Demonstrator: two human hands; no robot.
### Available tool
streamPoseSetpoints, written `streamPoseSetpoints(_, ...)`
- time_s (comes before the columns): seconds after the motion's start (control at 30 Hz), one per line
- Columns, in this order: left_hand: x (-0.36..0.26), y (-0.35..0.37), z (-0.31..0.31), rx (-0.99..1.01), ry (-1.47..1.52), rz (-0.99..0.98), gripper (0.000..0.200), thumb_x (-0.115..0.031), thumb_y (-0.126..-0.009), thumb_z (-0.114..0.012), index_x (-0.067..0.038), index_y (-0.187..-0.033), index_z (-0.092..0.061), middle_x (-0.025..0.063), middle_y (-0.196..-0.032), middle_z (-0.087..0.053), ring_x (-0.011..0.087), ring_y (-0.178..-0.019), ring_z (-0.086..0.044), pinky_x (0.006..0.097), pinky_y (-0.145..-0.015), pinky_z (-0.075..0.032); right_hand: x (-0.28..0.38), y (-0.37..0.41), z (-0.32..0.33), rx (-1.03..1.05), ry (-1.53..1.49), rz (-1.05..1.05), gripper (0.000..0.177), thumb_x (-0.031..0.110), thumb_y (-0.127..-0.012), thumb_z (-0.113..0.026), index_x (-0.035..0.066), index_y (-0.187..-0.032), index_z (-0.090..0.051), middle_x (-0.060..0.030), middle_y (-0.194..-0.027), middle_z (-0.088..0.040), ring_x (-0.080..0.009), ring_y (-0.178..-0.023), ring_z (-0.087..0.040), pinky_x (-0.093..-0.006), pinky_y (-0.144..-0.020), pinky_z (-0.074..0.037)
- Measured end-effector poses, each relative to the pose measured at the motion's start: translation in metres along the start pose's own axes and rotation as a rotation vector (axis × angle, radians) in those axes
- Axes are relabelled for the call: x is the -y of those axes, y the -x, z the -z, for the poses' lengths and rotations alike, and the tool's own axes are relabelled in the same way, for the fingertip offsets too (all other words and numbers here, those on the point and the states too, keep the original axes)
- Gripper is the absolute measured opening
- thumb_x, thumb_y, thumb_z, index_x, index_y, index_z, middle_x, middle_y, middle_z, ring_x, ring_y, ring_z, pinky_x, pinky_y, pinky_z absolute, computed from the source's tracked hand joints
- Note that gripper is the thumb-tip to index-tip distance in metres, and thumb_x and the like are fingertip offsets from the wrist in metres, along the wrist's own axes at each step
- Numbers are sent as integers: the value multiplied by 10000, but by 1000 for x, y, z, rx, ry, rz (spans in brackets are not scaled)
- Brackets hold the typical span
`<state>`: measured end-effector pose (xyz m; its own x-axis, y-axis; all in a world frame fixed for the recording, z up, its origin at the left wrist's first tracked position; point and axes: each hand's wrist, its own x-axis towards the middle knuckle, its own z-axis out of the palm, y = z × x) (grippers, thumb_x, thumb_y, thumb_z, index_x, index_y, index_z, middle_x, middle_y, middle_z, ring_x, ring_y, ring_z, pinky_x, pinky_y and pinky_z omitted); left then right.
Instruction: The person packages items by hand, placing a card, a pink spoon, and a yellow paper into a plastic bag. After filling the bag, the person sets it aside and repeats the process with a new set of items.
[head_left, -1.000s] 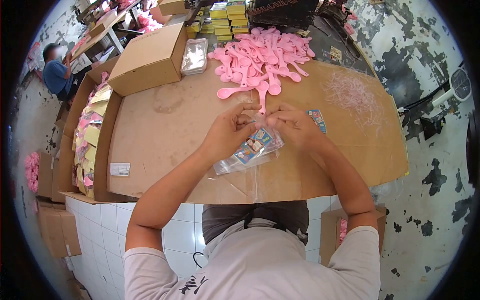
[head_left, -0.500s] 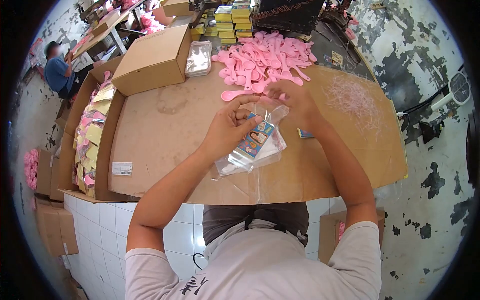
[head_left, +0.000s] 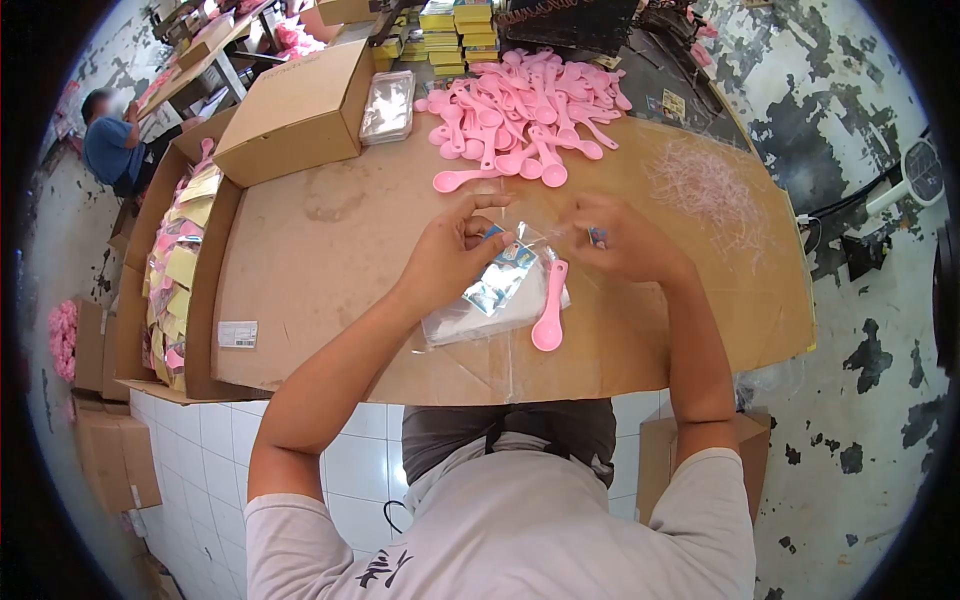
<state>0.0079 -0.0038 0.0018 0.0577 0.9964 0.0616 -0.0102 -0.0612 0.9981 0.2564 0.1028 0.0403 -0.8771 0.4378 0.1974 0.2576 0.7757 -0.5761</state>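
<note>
From the head view, my left hand [head_left: 455, 255] is curled, thumb and fingertips pinching one side of the clear bag [head_left: 480, 318] at its mouth. My right hand [head_left: 625, 240] pinches the opposite side, with a small blue piece showing at its fingertips; what that piece is I cannot tell. Pulled from both sides like this, the opening stays stretched, which I take to be the reason for the two-handed grip.

The bag lies on the cardboard sheet [head_left: 330, 250] just in front of me, tilted, bottom end towards my body. A printed card [head_left: 503, 278] sits inside it, and a pink spoon [head_left: 550, 310] lies along its right edge, bowl towards me. It looks to be under the film, though I cannot be sure.

The heap of pink spoons [head_left: 530, 100] sits at the far edge within my right arm's reach, and the tangle of thin strips [head_left: 705, 185] is off to the right. A closed cardboard box [head_left: 295, 115] and a clear tray [head_left: 388, 108] stand far left. The open carton [head_left: 180, 260] of filled packs is at my left, handy for dropping into. Another person [head_left: 110, 145] sits well beyond it
</note>
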Motion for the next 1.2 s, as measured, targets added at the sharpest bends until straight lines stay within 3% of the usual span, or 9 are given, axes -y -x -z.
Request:
streamPoseSetpoints(0.07, 10, -3, -1, -27, 7, -61, 434, -58, -991, -690, -28, -1396, -538, 30, -905, -729, 35, -755, -624, 198, -637, -480, 3, 3, 9, 206, 14, 78, 299, 74, -806, -767, 78, -1104, -768, -112, -1055, -646, -272, -1014, -620, -389, -883, -506)
streamPoseSetpoints(0.27, -13, 0, 5, -72, 43, -19, 436, -77, -998, -690, -27, -1400, -530, 24, -900, -722, 34, -754, -628, 196, -638, -482, 5, 6, -13, 270, 32, 65, 364, 47, -749, -818, 168, -1092, -800, -50, -1108, -602, -234, -1078, -564, -373, -987, -436)
streamPoseSetpoints(0.37, -11, 0, 3, -72, 79, -64, 429, -89, -1004, -685, -27, -1400, -531, 23, -900, -721, 29, -743, -625, 198, -625, -478, 5, 7, -13, 215, 81, 109, 302, 72, -736, -810, 127, -1029, -769, -69, -999, -570, -275, -1104, -537, -391, -987, -430)
streamPoseSetpoints(0.47, -9, 0, 5, -56, 38, -42, 426, -93, -1008, -682, -28, -1401, -531, 18, -893, -718, 27, -733, -625, 196, -616, -476, 5, 5, -9, 201, 67, 118, 245, 49, -770, -795, 96, -1005, -745, -56, -994, -620, -251, -1033, -582, -373, -912, -471)
streamPoseSetpoints(0.57, -15, 1, 6, -46, 76, -42, 426, -90, -1009, -678, -29, -1404, -527, 18, -897, -716, 33, -742, -637, 201, -633, -494, 12, 7, 9, 263, -268, -46, 216, 82, -866, -775, 93, -1079, -743, -20, -966, -670, -180, -937, -612, -345, -864, -488)
streamPoseSetpoints(0.67, -19, 2, 4, -96, 115, -49, 422, -86, -1009, -677, -29, -1401, -530, 12, -895, -715, 32, -755, -646, 196, -657, -508, -10, 19, 25, -47, -261, -71, 152, 100, -943, -709, 40, -1080, -729, -30, -982, -703, -111, -837, -632, -284, -739, -498)
streamPoseSetpoints(0.77, -18, 2, 4, -79, 65, -96, 431, -88, -1003, -687, -29, -1400, -532, 14, -909, -719, 30, -739, -645, 191, -647, -510, -11, 15, 25, -251, -195, -320, 164, 110, -984, -659, 28, -1110, -723, -6, -959, -675, -75, -844, -601, -264, -754, -486)
streamPoseSetpoints(0.97, -26, 7, 4, 2, 11, -10, 423, -85, -983, -714, -24, -1372, -559, 40, -933, -745, 43, -784, -668, 200, -660, -528, -1, 11, 22, -451, -387, -188, 165, 127, -1004, -645, 20, -1105, -720, -8, -925, -653, -72, -809, -570, -265, -716, -477)
streamPoseSetpoints(1.2, -3, 3, -2, 16, 12, -68, 374, -93, -986, -713, -10, -1344, -644, 36, -954, -751, 27, -798, -654, 191, -627, -511, 12, 8, 14, -302, -167, -102, 146, 94, -989, -655, 19, -1097, -719, -34, -925, -654, -117, -870, -610, -291, -776, -482)
